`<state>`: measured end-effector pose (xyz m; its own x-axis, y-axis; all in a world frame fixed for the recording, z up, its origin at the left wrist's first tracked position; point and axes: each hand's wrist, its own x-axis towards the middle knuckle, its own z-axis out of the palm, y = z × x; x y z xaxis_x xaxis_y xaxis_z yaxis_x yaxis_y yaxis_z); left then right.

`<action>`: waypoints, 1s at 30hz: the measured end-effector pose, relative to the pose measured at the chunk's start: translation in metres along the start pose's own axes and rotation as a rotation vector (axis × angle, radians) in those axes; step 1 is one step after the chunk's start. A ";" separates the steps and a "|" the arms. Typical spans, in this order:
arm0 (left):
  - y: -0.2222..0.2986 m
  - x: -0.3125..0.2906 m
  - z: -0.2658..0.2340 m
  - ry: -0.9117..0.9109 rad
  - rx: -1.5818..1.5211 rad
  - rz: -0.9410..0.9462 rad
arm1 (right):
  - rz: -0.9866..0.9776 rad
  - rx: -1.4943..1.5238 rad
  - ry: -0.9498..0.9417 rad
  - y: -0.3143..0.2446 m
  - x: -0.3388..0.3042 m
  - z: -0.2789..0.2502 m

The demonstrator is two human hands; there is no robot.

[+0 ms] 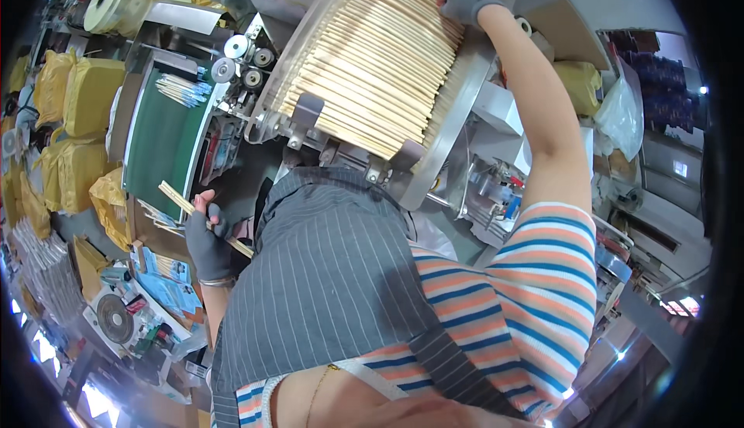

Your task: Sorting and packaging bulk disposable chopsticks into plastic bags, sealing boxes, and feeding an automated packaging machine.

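A wide bed of pale wooden chopsticks [372, 60] lies side by side in a metal feeder tray [457, 129] in front of me. My right hand [467, 1], in a grey fingerless glove, is at the far right of this bed. Its fingers are curled down against the sticks; whatever is inside them is hidden. Low on the left, my left hand [208, 243], gloved the same way, is closed round a few loose chopsticks [177, 197]. These slant across the palm, with ends showing past both sides of the hand.
Left of the feeder runs a green conveyor belt [167, 145] carrying wrapped chopsticks [184, 89]. Rollers [236, 60] stand between belt and feeder. Yellow sacks [85, 98] are piled farther left. Blue-and-white packets [167, 281] and a round-dialled scale [116, 315] sit at lower left.
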<state>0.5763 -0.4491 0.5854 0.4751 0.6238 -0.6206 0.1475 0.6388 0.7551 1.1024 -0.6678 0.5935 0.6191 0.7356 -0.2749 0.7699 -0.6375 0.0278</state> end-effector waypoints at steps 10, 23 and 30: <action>0.001 -0.035 -0.040 -0.080 -0.275 0.059 | -0.079 1.604 -0.162 -0.231 -0.157 -0.077; -0.205 -0.047 -0.281 0.215 -0.496 0.149 | -0.617 1.301 -0.553 -0.559 -0.202 0.245; -0.387 -0.145 -0.408 0.207 -0.337 0.084 | -0.631 1.382 -0.912 -0.737 -0.259 0.384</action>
<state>0.0962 -0.6031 0.2970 0.2835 0.7357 -0.6151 -0.1936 0.6721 0.7147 0.3155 -0.4766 0.2751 -0.3376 0.8805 -0.3327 -0.1440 -0.3976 -0.9062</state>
